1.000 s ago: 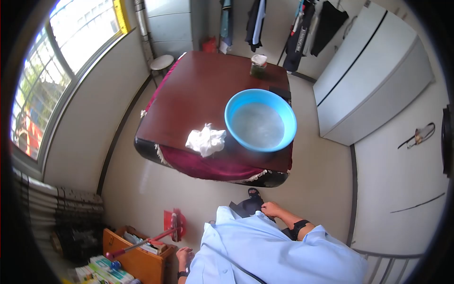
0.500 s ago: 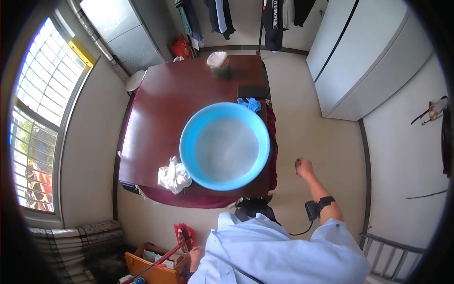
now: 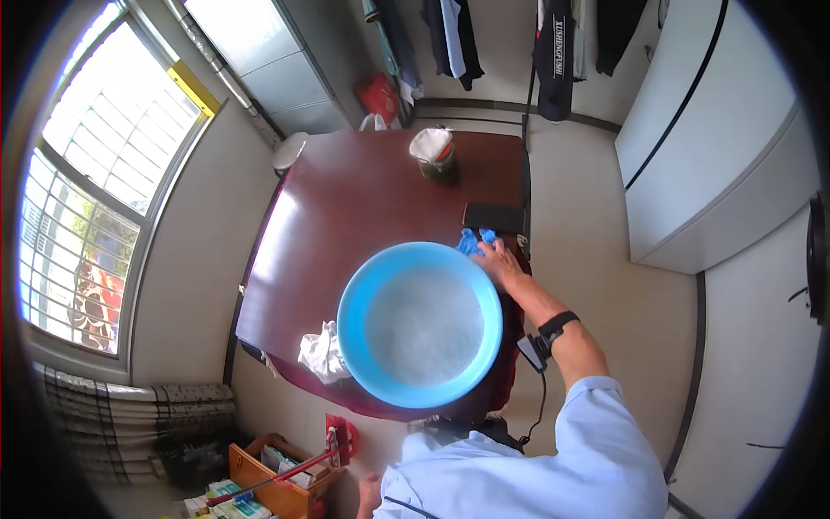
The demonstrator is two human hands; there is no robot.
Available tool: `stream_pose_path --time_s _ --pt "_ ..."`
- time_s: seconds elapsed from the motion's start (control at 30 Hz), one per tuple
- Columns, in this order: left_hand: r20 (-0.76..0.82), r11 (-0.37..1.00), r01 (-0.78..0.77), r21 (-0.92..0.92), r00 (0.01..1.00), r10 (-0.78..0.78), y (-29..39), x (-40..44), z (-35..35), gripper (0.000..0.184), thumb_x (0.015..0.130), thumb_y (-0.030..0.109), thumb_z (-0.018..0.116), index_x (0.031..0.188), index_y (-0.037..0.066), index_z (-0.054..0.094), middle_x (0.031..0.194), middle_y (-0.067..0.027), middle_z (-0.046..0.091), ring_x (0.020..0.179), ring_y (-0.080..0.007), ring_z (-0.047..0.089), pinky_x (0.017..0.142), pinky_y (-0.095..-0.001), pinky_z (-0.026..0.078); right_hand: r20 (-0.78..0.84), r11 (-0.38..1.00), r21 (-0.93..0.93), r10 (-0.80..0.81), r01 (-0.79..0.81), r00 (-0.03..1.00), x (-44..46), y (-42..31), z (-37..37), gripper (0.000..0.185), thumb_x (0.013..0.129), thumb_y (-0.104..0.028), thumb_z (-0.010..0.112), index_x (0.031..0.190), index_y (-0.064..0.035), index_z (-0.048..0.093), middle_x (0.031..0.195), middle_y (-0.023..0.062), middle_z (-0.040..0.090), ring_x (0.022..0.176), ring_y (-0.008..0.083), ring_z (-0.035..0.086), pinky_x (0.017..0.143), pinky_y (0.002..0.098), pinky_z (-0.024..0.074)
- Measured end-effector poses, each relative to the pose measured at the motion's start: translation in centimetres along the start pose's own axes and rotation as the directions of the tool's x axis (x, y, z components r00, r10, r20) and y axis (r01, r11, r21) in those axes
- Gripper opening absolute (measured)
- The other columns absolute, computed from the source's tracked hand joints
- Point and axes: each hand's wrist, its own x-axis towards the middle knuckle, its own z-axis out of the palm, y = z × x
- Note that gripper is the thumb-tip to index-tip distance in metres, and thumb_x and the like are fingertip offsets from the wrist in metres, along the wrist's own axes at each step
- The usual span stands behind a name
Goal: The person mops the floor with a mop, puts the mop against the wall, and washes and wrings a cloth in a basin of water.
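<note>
My right hand [image 3: 497, 261] is at the far right rim of a large light-blue basin [image 3: 347, 324], its fingers reaching onto a crumpled blue item [image 3: 469, 242], perhaps rubber gloves. The fingers look stretched and apart; whether they grip it is hard to make out. Cloudy, sudsy water [image 3: 424, 324] lies in the basin. A crumpled white cloth [image 3: 322, 353] rests against the basin's left side. My left hand [image 3: 369, 493] hangs low beside my body, partly covered by the light-blue shirt, with its fingers not clearly visible.
The basin stands on a dark red table [image 3: 346, 199]. Toward the back are a covered jar [image 3: 437, 157] and a flat black object [image 3: 493, 215]. A wooden drawer box [image 3: 259, 484] and a red-handled tool [image 3: 285, 474] are on the floor at left.
My right hand has moved from beside the table, where it looked closed, up and left to the blue item. The view has shifted. My left hand stays low.
</note>
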Motion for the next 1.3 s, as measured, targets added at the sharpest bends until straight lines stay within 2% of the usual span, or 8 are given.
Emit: stream_pose_path --time_s 0.2,0.37,0.43,0.47,0.6,0.97,1.17,1.3 --pt "-0.004 0.999 0.020 0.030 1.000 -0.020 -2.8 -2.2 -1.0 0.012 0.083 0.007 0.064 0.091 -0.002 0.064 0.073 -0.0091 0.064 0.057 -0.0180 0.061 0.052 -0.0305 0.052 -0.151 0.998 0.013 -0.066 0.069 0.986 -2.8 0.1 0.8 0.006 0.077 -0.013 0.063 0.081 -0.0086 0.063 0.089 0.0098 0.059 0.091 0.0335 0.055 0.076 0.0408 0.0513" --pt "0.028 0.999 -0.040 0.022 0.999 0.040 -0.3 -1.0 -2.5 0.012 0.082 0.007 0.065 0.090 -0.002 0.064 0.073 -0.0084 0.064 0.057 -0.0169 0.061 0.053 -0.0294 0.051 -0.333 0.874 0.471 0.298 -0.116 0.895 -5.2 1.0 -0.4 0.011 0.074 -0.009 0.068 0.083 -0.0059 0.063 0.088 0.0113 0.064 0.085 0.0308 0.059 0.074 0.0383 0.0503" --pt "0.044 0.997 -0.081 0.009 0.996 0.081 1.6 -0.1 -3.5 0.012 0.082 0.007 0.065 0.090 -0.002 0.065 0.073 -0.0081 0.064 0.057 -0.0165 0.061 0.053 -0.0289 0.051 -0.296 0.725 0.670 0.460 -0.161 0.837 -6.3 0.8 -2.3 0.010 0.074 -0.008 0.067 0.083 -0.0078 0.065 0.089 0.0134 0.066 0.081 0.0322 0.062 0.071 0.0374 0.0516" --pt "0.048 0.995 -0.104 -0.008 0.993 0.104 2.4 0.3 -4.1 0.012 0.082 0.007 0.065 0.090 -0.002 0.065 0.072 -0.0080 0.064 0.057 -0.0163 0.061 0.053 -0.0287 0.051 -0.111 0.595 0.756 0.528 -0.273 0.842 -7.0 0.3 -4.5 0.010 0.077 -0.009 0.066 0.087 -0.0070 0.065 0.084 0.0090 0.066 0.073 0.0204 0.063 0.069 0.0301 0.0501" --pt "0.078 0.980 -0.161 -0.120 0.982 0.171 7.7 1.9 -5.4 0.011 0.082 0.009 0.065 0.085 -0.002 0.065 0.071 -0.0061 0.064 0.055 -0.0131 0.058 0.053 -0.0255 0.049 -0.004 0.090 0.994 0.551 -0.054 0.834 -8.7 -0.5 -6.6 0.011 0.083 -0.011 0.065 0.091 -0.0035 0.062 0.082 -0.0012 0.061 0.074 0.0065 0.056 0.066 0.0231 0.0476" --pt "0.041 0.796 -0.554 -0.244 0.814 0.579 24.8 -1.8 -4.8 0.019 0.089 0.013 0.064 0.098 -0.004 0.065 0.080 -0.0076 0.066 0.059 -0.0120 0.058 0.055 -0.0250 0.048 -0.144 -0.212 0.933 0.519 0.290 0.843 -8.9 -7.3 -15.8 0.019 0.096 -0.027 0.058 0.103 -0.0097 0.061 0.092 0.0004 0.062 0.083 0.0096 0.061 0.075 0.0271 0.0519" --pt "0.291 0.687 -0.604 -0.404 0.627 0.723 33.5 -5.2 3.0 0.033 0.085 0.001 0.066 0.117 -0.001 0.060 0.100 -0.0081 0.065 0.073 -0.0120 0.057 0.067 -0.0235 0.049 -0.003 -0.379 0.913 0.355 0.147 0.935 -8.5 -17.0 -15.2 0.028 0.102 -0.026 0.048 0.107 -0.0031 0.062 0.101 0.0035 0.063 0.091 0.0100 0.060 0.083 0.0284 0.0512" --pt "0.350 0.203 -0.978 -0.047 0.174 0.921 36.1 -10.2 7.3 0.085 0.071 0.008 0.083 0.142 0.007 0.036 0.132 -0.0133 0.050 0.104 -0.0214 0.056 0.085 -0.0346 0.049 0.039 -0.357 0.933 0.244 0.052 0.969 -9.4 -23.5 -14.1 0.029 0.100 -0.031 0.055 0.106 -0.0035 0.062 0.095 0.0001 0.064 0.084 0.0056 0.059 0.078 0.0229 0.0500"
